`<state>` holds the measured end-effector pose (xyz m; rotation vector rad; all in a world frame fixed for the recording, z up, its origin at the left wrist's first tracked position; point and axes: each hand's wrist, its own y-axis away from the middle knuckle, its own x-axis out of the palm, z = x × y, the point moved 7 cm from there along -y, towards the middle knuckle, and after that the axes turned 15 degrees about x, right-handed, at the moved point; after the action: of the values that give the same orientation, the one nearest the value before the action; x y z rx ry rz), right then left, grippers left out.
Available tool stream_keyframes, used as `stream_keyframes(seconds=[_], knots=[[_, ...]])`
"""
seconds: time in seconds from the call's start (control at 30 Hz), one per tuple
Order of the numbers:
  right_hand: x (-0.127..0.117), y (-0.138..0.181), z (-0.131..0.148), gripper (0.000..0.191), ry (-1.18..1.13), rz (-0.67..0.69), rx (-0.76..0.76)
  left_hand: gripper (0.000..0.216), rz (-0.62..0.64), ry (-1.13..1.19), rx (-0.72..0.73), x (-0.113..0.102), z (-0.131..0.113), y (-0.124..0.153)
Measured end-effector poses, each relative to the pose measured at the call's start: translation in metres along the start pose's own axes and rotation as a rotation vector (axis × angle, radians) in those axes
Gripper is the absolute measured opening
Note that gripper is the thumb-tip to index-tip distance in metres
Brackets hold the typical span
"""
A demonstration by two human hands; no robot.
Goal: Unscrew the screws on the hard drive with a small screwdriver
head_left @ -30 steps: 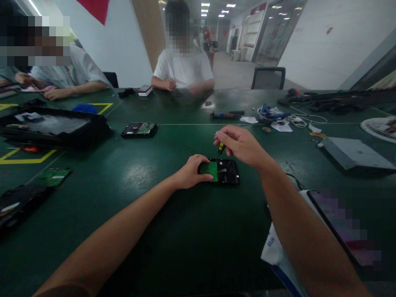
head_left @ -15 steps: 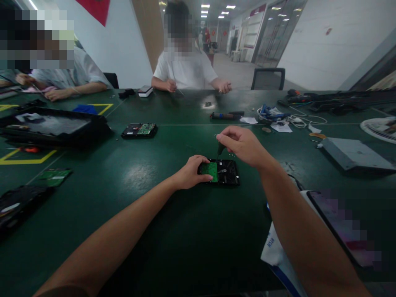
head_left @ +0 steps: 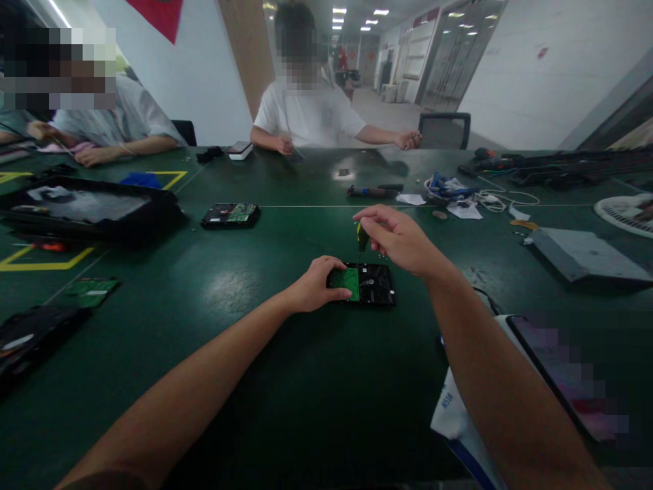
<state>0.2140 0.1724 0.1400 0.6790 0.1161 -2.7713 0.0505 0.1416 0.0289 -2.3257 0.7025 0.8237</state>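
A black hard drive (head_left: 375, 284) with a green circuit board (head_left: 347, 281) on its left half lies on the dark green table (head_left: 286, 381). My left hand (head_left: 316, 284) grips the drive's left end, thumb on the green board. My right hand (head_left: 400, 238) hovers above the drive's far edge, fingers pinched round a small screwdriver (head_left: 362, 238) with a yellow and black handle. The screwdriver stands nearly upright with its tip down at the drive's far edge.
A second hard drive (head_left: 230, 215) lies further left. A black tray (head_left: 86, 211) and a loose green board (head_left: 90, 291) are on the left. Cables and tools (head_left: 449, 190), a grey box (head_left: 581, 252) and a tablet (head_left: 566, 371) sit right. Two people sit across the table.
My right hand has turned the screwdriver between its fingers while staying over the drive. The person opposite has stretched an arm out toward the chair. My left hand has not moved.
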Motion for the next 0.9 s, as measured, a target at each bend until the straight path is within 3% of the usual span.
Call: stream_keyframes(seconds=[0.2, 0.43, 0.57, 0.77, 0.9], knots=[[-0.010, 0.000, -0.003, 0.028, 0.102, -0.154, 0.024, 0.061, 0.008, -0.007, -0.007, 0.000, -0.001, 0.000], [0.003, 0.002, 0.001, 0.040, 0.014, 0.028, 0.016, 0.061, 0.007, -0.003, 0.015, 0.000, -0.001, -0.001], [0.004, 0.000, -0.003, 0.036, -0.068, 0.063, 0.061, 0.061, 0.012, -0.004, -0.004, 0.000, 0.000, 0.000], [-0.005, 0.000, 0.000, 0.034, 0.092, -0.062, 0.011, 0.062, 0.020, 0.011, -0.016, 0.000, 0.000, 0.001], [-0.009, -0.001, -0.003, 0.033, 0.116, -0.137, 0.056, 0.063, 0.029, 0.019, -0.022, 0.000, 0.001, 0.001]])
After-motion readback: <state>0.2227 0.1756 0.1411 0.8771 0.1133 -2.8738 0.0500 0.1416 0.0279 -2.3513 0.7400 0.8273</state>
